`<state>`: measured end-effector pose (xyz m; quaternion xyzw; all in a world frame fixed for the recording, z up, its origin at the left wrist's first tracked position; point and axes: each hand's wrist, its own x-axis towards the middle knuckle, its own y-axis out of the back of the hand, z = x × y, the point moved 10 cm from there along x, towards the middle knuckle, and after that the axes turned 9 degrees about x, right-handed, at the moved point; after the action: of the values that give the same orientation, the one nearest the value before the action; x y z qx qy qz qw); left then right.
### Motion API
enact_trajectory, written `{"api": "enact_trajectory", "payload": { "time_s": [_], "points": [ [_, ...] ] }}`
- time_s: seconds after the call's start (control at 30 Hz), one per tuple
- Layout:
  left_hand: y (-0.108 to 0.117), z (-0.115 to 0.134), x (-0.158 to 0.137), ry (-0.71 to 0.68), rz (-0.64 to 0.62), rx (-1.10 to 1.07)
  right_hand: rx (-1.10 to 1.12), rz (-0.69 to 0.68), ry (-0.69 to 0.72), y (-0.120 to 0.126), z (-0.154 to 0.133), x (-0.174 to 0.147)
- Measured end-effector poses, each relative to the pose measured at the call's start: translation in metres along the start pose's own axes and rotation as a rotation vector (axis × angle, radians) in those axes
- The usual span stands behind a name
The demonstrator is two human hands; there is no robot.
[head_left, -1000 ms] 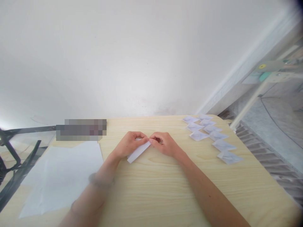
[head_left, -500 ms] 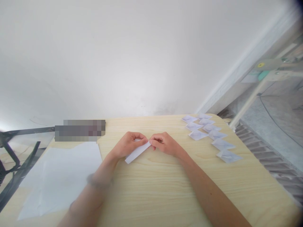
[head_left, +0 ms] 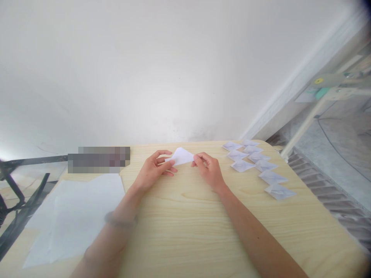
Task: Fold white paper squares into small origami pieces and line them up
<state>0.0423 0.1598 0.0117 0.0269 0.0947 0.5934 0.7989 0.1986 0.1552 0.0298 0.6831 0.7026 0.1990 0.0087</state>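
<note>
A folded piece of white paper [head_left: 182,155] is held up over the middle of the table, its peak pointing away from me. My left hand [head_left: 155,168] has its left end between thumb and fingers, with some fingers spread behind and below it. At the right corner, my right hand [head_left: 208,168] pinches the paper between thumb and forefinger, the other fingers curled. To the right lie several folded white paper shapes [head_left: 273,177] in two slanting rows, pointed at both ends.
White paper sheets [head_left: 78,216] lie on the left of the wooden table [head_left: 185,239]. Behind them is a blurred-out dark patch [head_left: 98,160]. A white wall [head_left: 174,69] rises at the far edge. Black metal bars [head_left: 17,189] stand left, a pale pole [head_left: 304,127] right.
The paper has turned from a slanting narrow strip to a wider peaked shape facing me. My hands have moved apart, and the left fingers have spread.
</note>
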Motion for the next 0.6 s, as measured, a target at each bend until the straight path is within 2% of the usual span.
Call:
{"api": "enact_trajectory", "payload": {
  "time_s": [0.1, 0.3, 0.47, 0.6],
  "points": [
    [0.005, -0.004, 0.002, -0.030, 0.042, -0.027, -0.012, 0.014, 0.015, 0.002, 0.000, 0.001],
    [-0.004, -0.004, 0.001, -0.059, -0.019, 0.035, 0.057, -0.126, 0.065, -0.015, -0.006, -0.001],
    [0.004, 0.005, -0.001, -0.115, 0.073, -0.052, 0.162, -0.068, -0.013, -0.010, 0.005, 0.001],
    [0.007, 0.008, -0.001, -0.152, 0.101, -0.010, 0.177, -0.094, -0.024, -0.012, 0.005, -0.001]
  ]
}}
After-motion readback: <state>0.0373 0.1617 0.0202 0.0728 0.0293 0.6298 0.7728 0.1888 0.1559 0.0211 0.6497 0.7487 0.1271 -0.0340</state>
